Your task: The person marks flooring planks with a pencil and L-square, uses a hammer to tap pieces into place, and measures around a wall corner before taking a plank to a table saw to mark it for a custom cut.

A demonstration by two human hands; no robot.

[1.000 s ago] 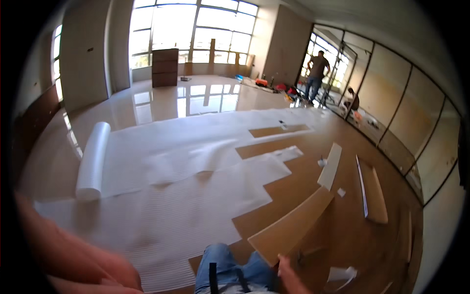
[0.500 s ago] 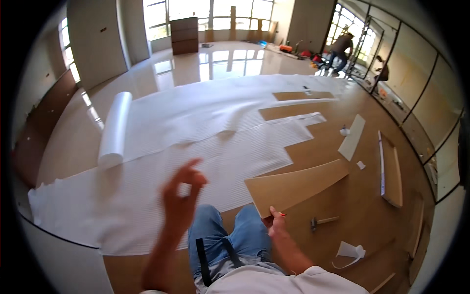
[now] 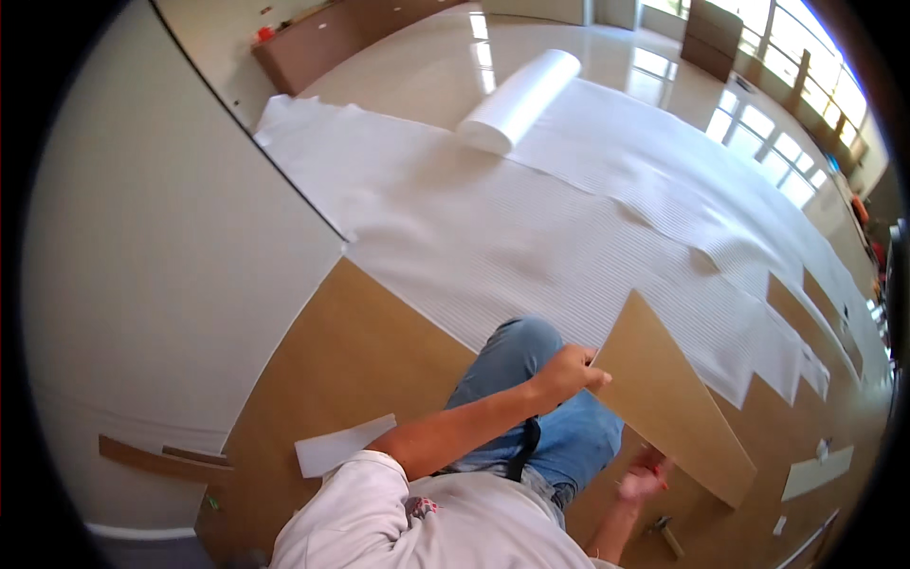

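One tan plank (image 3: pixel 668 398) is held in front of the person, over the floor just right of the knees. Two bare hands are at it: the left grip (image 3: pixel 572 374) pinches a corner of the near end between thumb and fingers, while the right grip (image 3: pixel 646 475) is at the lower long edge, its fingertips partly hidden; whether they clasp the plank or only touch it, one cannot tell.

Around them are one white roll (image 3: pixel 521 102), one hammer (image 3: pixel 668 537) near the right grip, one pale strip (image 3: pixel 817 473) farther right, one white offcut (image 3: pixel 341 446) beside the left elbow, and two brown lengths (image 3: pixel 156 461) at the foot of the pale wall (image 3: pixel 171 237). White ribbed underlay (image 3: pixel 531 237) spreads ahead, its right border stepped against tan flooring (image 3: pixel 332 351). The jeans-clad legs (image 3: pixel 526 346) are bent close beside the plank, and the left forearm crosses one thigh. The plank itself covers part of the underlay's border and of the floor.

Its long axis slants from upper left to lower right in the view, with the broader-looking end by the left grip and the narrower-looking end pointing right, past the right grip.
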